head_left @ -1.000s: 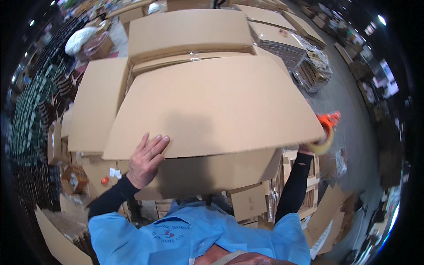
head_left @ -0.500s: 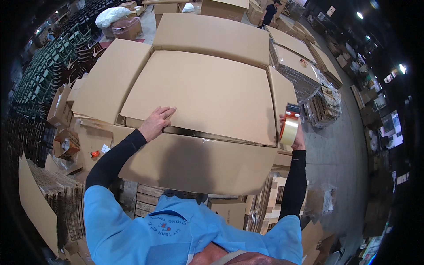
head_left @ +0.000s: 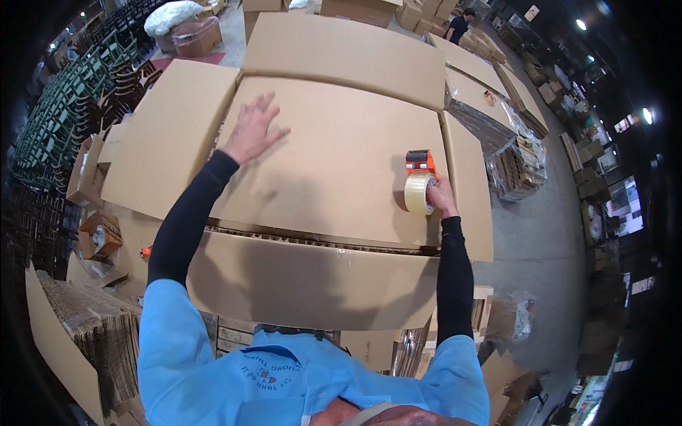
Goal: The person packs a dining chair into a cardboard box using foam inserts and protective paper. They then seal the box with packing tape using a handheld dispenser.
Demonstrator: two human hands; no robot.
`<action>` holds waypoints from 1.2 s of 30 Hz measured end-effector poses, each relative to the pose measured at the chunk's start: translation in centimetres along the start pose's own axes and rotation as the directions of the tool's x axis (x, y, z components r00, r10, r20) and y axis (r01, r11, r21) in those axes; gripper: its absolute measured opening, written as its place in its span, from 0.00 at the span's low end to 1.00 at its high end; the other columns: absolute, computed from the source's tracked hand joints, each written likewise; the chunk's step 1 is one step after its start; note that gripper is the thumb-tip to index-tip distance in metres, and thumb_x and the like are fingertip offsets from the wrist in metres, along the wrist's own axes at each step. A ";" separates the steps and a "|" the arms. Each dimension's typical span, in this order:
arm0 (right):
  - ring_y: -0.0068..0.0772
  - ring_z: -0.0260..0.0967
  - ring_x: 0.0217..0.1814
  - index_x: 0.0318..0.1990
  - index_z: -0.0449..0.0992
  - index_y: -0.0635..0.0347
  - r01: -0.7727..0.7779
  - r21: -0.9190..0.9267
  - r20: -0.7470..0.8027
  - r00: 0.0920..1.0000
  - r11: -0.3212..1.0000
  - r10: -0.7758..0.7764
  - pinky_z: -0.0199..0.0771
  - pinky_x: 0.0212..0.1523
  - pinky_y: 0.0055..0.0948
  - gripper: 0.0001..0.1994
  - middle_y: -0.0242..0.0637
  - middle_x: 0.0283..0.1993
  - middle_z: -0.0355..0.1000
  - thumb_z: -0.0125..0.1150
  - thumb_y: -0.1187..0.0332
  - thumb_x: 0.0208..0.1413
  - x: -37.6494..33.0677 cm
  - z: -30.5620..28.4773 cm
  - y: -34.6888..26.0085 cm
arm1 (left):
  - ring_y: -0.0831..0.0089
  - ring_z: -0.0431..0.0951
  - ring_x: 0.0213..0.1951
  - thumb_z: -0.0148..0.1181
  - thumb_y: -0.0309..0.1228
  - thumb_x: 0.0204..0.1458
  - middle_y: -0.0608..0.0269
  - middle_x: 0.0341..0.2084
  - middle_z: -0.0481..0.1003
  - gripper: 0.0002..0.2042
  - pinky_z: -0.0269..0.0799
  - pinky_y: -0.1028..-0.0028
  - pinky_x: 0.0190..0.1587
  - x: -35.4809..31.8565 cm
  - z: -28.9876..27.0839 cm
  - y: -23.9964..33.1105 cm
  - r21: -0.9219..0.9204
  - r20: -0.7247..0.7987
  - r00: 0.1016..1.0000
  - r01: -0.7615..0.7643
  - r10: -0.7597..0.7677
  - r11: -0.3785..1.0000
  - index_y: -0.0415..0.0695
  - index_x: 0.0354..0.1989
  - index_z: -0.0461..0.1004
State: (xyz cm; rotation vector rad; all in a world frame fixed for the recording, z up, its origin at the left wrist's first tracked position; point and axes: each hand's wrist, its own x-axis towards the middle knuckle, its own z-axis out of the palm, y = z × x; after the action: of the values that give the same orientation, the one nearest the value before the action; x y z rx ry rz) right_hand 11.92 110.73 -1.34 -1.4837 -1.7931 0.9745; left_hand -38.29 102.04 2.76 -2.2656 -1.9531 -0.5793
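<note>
I'd best seat the flat brown cardboard sheet [head_left: 341, 142] evenly between the brown carton's [head_left: 344, 53] flaps, my left hand [head_left: 254, 133] empty, fingers spread, my right hand [head_left: 443, 198] gripping the orange tape dispenser [head_left: 418, 192] at the carton's right.

Lettering [head_left: 286, 384] Showing in Two Places

Dark lettering is arching around a red-and-blue emblem [head_left: 267, 376] on the blue shirt [head_left: 312, 373], on the near side of the large open carton [head_left: 383, 287]. Print [head_left: 368, 351] too small to read is marking a small carton [head_left: 355, 342] below the large open carton.
</note>
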 end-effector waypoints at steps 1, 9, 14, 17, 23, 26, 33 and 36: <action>0.22 0.75 0.36 0.50 0.78 0.62 0.025 -0.064 -0.053 0.998 0.998 -0.028 0.76 0.39 0.28 0.16 0.32 0.39 0.79 0.59 0.77 0.52 0.2 0.4 1.5 | 0.47 0.52 0.71 0.55 0.53 0.59 0.47 0.71 0.52 0.30 0.50 0.40 0.68 1.4 0.7 0.3 0.069 0.011 0.997 0.075 -0.076 0.995 0.41 0.59 0.69; 0.25 0.74 0.46 0.55 0.72 0.59 -0.272 0.152 0.213 0.948 0.950 0.238 0.75 0.47 0.28 0.19 0.33 0.46 0.76 0.61 0.76 0.55 -4.0 1.3 -1.6 | 0.42 0.49 0.71 0.46 0.66 0.56 0.45 0.72 0.48 0.36 0.42 0.27 0.63 -0.1 7.3 -5.0 0.224 0.308 0.912 0.208 -0.272 0.952 0.45 0.56 0.74; 0.28 0.71 0.54 0.56 0.73 0.58 -0.252 0.153 0.192 0.956 0.956 0.221 0.71 0.56 0.29 0.23 0.34 0.48 0.74 0.66 0.75 0.51 -5.3 0.9 -3.6 | 0.44 0.52 0.70 0.46 0.64 0.58 0.44 0.69 0.55 0.34 0.46 0.29 0.63 7.4 6.1 -2.0 0.244 -0.035 0.999 0.020 -0.011 0.970 0.44 0.55 0.74; 0.31 0.66 0.61 0.56 0.76 0.58 -0.295 0.086 0.168 0.946 0.952 0.278 0.60 0.67 0.31 0.23 0.36 0.53 0.75 0.69 0.70 0.50 -5.3 0.8 -2.9 | 0.45 0.51 0.71 0.44 0.64 0.58 0.44 0.71 0.52 0.35 0.42 0.31 0.65 13.1 6.6 2.0 0.084 -0.150 0.983 -0.090 0.102 0.992 0.44 0.55 0.74; 0.33 0.68 0.59 0.59 0.74 0.58 -0.274 0.082 0.107 0.958 0.958 0.265 0.62 0.66 0.32 0.25 0.36 0.55 0.75 0.67 0.70 0.52 -5.2 1.5 -2.8 | 0.45 0.47 0.73 0.42 0.66 0.58 0.44 0.72 0.50 0.37 0.39 0.33 0.68 14.1 15.5 4.1 0.095 0.131 0.989 -0.076 0.063 0.993 0.44 0.57 0.73; 0.31 0.74 0.48 0.58 0.74 0.60 -0.245 0.246 0.106 0.968 0.938 0.226 0.73 0.51 0.29 0.20 0.34 0.48 0.76 0.63 0.69 0.57 -5.6 2.5 -3.2 | 0.45 0.47 0.73 0.45 0.65 0.57 0.43 0.71 0.52 0.36 0.39 0.33 0.68 13.2 15.8 3.6 0.020 0.127 0.991 -0.042 0.039 0.999 0.45 0.59 0.72; 0.22 0.76 0.33 0.50 0.76 0.60 -0.306 0.337 0.114 0.952 0.890 0.284 0.77 0.31 0.23 0.12 0.31 0.37 0.77 0.53 0.65 0.66 -7.5 1.4 -0.2 | 0.46 0.50 0.71 0.49 0.61 0.58 0.43 0.70 0.53 0.33 0.43 0.37 0.69 14.0 7.6 -5.0 0.158 -0.208 0.972 0.141 -0.107 0.977 0.44 0.57 0.73; 0.22 0.76 0.31 0.48 0.76 0.59 -0.311 0.335 0.149 0.950 0.890 0.276 0.76 0.29 0.23 0.10 0.30 0.35 0.76 0.55 0.66 0.65 -7.1 2.3 -0.3 | 0.42 0.51 0.70 0.44 0.63 0.59 0.40 0.70 0.52 0.35 0.45 0.42 0.69 5.7 12.9 -12.2 0.230 -0.079 0.940 0.340 -0.331 0.912 0.42 0.58 0.72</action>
State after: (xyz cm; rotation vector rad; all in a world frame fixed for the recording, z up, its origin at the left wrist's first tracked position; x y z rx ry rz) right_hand 11.18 103.38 -2.37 -1.5158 -1.3782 1.4605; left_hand -46.64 113.57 -9.30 -1.7772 -2.2717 -0.3822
